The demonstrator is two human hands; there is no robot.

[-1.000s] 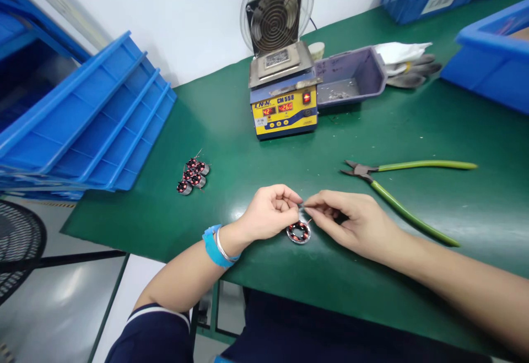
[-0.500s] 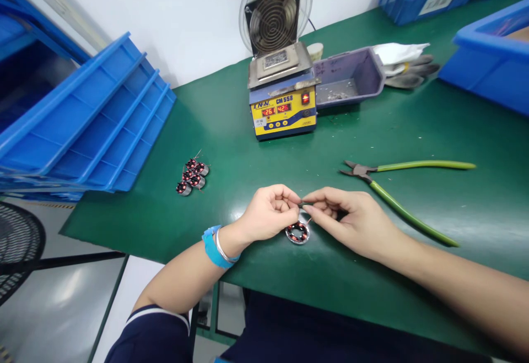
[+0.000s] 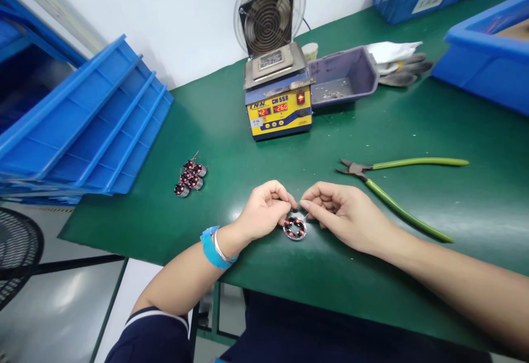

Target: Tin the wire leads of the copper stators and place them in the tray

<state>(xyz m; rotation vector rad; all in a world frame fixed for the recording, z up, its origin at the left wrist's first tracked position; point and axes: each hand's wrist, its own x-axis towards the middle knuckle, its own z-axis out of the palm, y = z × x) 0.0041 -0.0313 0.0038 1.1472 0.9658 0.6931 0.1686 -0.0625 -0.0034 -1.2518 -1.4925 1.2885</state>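
A motor stator (image 3: 285, 232), a silver ring with copper windings and black insulation, is on the green table just below my fingertips. My left hand (image 3: 264, 210) is closed in a pinch at the ring's upper left edge; what lies between its fingertips is too small to make out. Opposite it, my right hand (image 3: 345, 211) pinches with thumb and forefinger where a thin copper wire (image 3: 306, 217) rises from the stator. Green-handled cutting pliers (image 3: 359, 170) lie spread apart beyond my right hand. Several similar stators (image 3: 190, 178) are grouped off to the left.
A yellow-and-blue solder pot (image 3: 279, 115) with lit digits stands at the back, a round fan (image 3: 268, 21) behind it. Beside it are a grey-purple bin (image 3: 363, 76) and gloves (image 3: 400, 74). Blue crates (image 3: 95, 126) lean at left; a blue bin (image 3: 479, 71) stands right.
My fingertips have drawn slightly apart, and the stator shows more fully beneath them. The whole view has shifted a little; pliers and grouped stators stay put on the table.
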